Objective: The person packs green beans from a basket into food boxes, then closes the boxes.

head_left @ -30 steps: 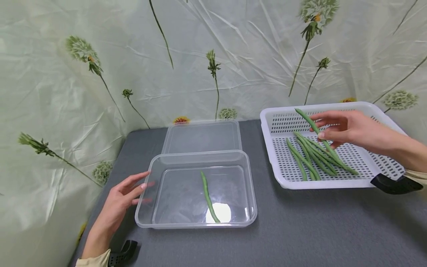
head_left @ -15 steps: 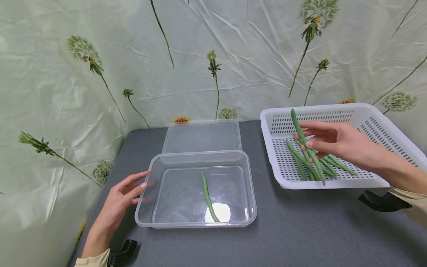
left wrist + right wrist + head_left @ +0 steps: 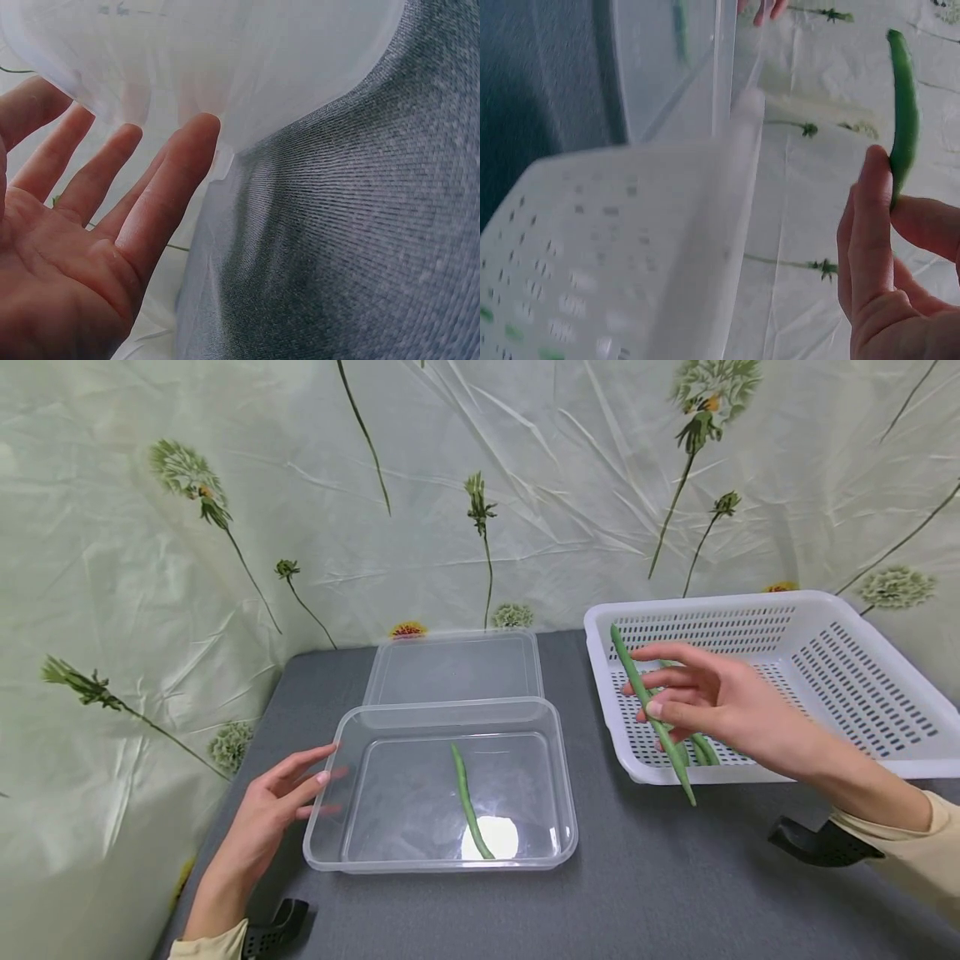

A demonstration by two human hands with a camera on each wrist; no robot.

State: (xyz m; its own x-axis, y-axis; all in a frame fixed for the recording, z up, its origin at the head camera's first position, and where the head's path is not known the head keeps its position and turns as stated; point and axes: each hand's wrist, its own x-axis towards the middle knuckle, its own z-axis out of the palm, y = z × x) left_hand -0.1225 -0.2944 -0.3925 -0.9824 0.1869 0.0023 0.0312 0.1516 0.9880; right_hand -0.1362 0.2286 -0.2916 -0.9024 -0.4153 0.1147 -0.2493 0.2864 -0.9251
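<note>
My right hand (image 3: 705, 697) pinches one green bean (image 3: 633, 672) between thumb and fingers, above the left part of the white perforated basket (image 3: 862, 685). In the right wrist view the same green bean (image 3: 905, 112) stands up from the fingertips. Other green beans (image 3: 703, 750) lie in the basket, partly covered by the hand. At the left wall of the clear plastic container (image 3: 405, 785) is my left hand (image 3: 273, 806), its fingers extended against or close beside the wall. A single green bean (image 3: 467, 802) lies on the container's floor.
A clear lid (image 3: 457, 668) lies flat behind the container. Everything stands on a grey cloth-covered table (image 3: 600, 893). A pale curtain (image 3: 420, 527) with a flower print hangs behind and to the left.
The right hand has moved left and toward the front with the bean, from over the pile to the basket's left side. The left hand and the container have stayed put.
</note>
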